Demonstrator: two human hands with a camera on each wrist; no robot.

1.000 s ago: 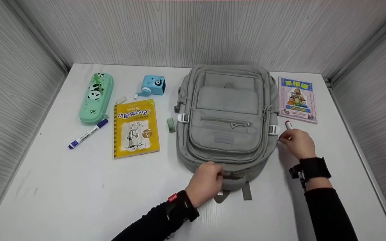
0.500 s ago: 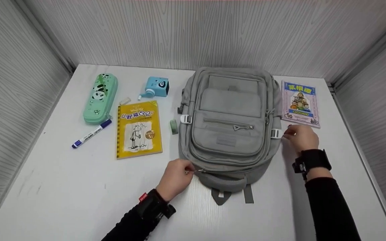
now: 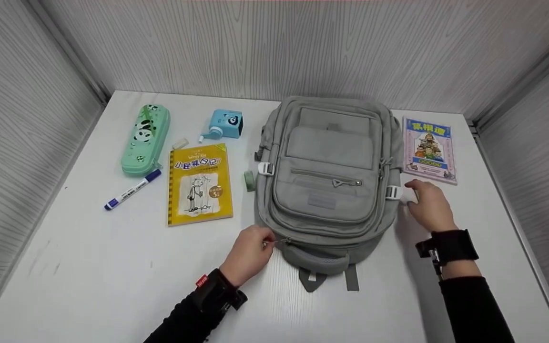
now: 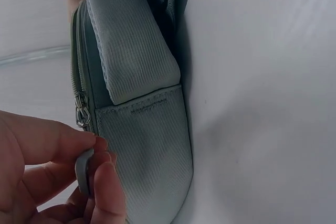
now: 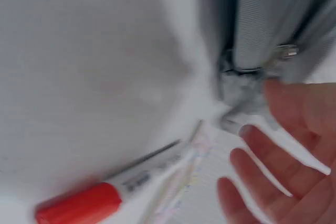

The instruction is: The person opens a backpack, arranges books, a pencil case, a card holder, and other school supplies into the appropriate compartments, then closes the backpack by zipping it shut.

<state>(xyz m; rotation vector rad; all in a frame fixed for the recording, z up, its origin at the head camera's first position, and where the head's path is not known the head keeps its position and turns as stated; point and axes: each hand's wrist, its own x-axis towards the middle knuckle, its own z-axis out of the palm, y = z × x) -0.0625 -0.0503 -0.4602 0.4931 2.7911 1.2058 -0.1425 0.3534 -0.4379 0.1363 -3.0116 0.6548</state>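
Note:
A grey backpack lies front side up on the white table. At its near left corner my left hand pinches a zipper pull between thumb and fingers. Beside that pull, the metal zipper slider shows in the left wrist view. My right hand is at the bag's right side, by a white buckle. Its fingers are spread in the right wrist view, the thumb close to a metal zipper slider. Nothing is visibly held there. A red-capped marker lies near this hand.
Left of the bag lie a yellow book, a green pencil case, a blue marker, a blue pencil sharpener, a small pale eraser and a small green block. A pink comic book lies to the right.
My left hand has moved left along the bag's near edge with the zipper pull, then stayed at the corner. My right hand's pinching fingers have spread at the bag's right side.

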